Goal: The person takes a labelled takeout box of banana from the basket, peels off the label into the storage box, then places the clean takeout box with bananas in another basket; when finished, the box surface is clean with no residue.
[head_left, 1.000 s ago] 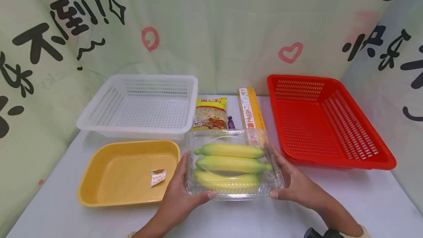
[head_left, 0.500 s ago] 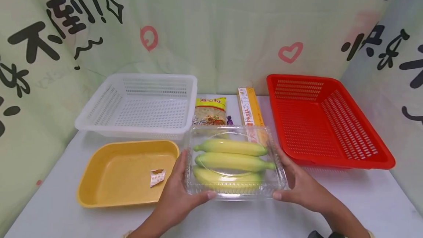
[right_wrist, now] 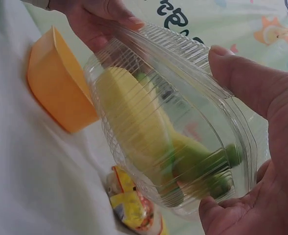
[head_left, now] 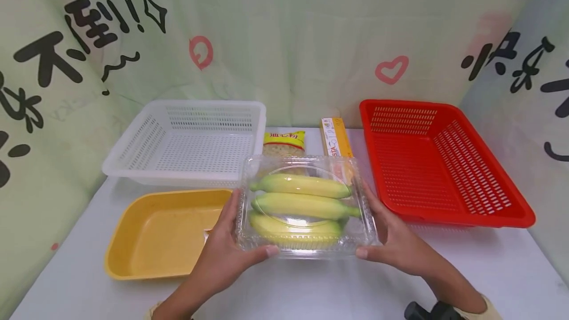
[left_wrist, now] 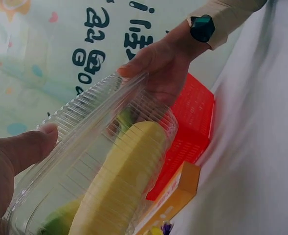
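Observation:
Both hands hold a clear plastic clamshell box (head_left: 311, 252) with several yellow bananas (head_left: 302, 205) inside, green at their ends. My left hand (head_left: 220, 251) grips its left side, and my right hand (head_left: 397, 243) grips the right. Both thumbs lie along the front edge, while the other fingers are mostly hidden behind and below. Both wrist views show the box raised off the table, its lid closed. Beyond the box in the left wrist view are the orange pasta box (left_wrist: 175, 191) and a bit of purple wrapper (left_wrist: 166, 228).
A yellow tray (head_left: 151, 236) sits at left, a small packet (head_left: 207, 235) in it partly hidden by my left hand. Behind stands a white basket (head_left: 178, 177); a red basket (head_left: 453, 219) is at right. Between them lie a yellow food bag (head_left: 284, 137) and the pasta box (head_left: 336, 137).
Both hands have brought the banana box up and slightly left in the head view. It now covers the purple-wrapped piece and more of the food bag; my left hand overlaps the small packet.

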The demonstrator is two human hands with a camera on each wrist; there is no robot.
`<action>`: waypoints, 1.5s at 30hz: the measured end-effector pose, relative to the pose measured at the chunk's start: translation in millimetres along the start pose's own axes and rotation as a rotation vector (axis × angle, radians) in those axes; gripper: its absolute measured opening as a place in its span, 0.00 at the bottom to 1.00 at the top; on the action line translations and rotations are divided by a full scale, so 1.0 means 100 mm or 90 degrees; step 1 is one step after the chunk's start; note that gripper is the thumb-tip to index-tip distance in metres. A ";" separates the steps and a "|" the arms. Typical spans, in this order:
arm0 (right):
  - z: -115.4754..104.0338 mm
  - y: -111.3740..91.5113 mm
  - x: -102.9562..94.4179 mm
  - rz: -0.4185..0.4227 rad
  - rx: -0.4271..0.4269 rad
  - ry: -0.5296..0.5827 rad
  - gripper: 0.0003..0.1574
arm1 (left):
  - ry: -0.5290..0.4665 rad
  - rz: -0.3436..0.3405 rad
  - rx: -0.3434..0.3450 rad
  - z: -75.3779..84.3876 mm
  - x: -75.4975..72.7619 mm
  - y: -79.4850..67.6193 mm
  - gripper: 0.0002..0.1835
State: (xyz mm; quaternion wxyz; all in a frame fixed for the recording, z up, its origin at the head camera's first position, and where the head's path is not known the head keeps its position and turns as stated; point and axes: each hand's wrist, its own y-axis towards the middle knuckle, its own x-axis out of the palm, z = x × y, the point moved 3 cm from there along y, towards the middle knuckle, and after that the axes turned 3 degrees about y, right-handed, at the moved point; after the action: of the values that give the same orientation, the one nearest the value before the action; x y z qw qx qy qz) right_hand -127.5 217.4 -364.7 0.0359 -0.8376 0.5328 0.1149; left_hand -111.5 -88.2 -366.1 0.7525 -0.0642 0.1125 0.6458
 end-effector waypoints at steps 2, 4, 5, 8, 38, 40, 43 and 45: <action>-0.03 0.03 0.01 0.006 -0.008 -0.015 0.73 | -0.007 -0.001 0.004 0.02 -0.03 0.02 0.66; -0.06 0.06 0.01 0.012 -0.008 -0.023 0.73 | -0.002 0.002 0.004 0.04 -0.06 0.04 0.66; -0.07 0.08 0.02 0.014 -0.009 -0.028 0.73 | 0.007 0.006 0.001 0.04 -0.08 0.04 0.66; -0.10 0.12 0.03 0.012 -0.017 -0.014 0.73 | 0.032 0.009 -0.003 0.06 -0.14 0.07 0.66; -0.45 0.90 0.21 0.024 -0.019 -0.038 0.69 | 0.154 0.009 0.029 0.12 -0.84 0.60 0.60; -0.47 0.96 0.24 0.021 -0.028 -0.023 0.68 | 0.157 0.012 0.027 0.13 -0.89 0.64 0.59; -0.47 1.04 0.28 0.015 -0.045 -0.002 0.68 | 0.175 0.022 0.021 0.13 -0.97 0.68 0.58; -0.47 1.09 0.30 0.013 -0.054 0.007 0.68 | 0.177 0.024 0.016 0.14 -1.02 0.71 0.58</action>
State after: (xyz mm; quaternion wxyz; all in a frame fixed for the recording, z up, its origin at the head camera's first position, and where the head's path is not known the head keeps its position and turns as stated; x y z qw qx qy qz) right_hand -206.5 135.5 -319.7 -0.0039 -0.8336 0.5362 0.1330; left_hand -194.8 -171.6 -323.8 0.7183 -0.1415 0.2249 0.6430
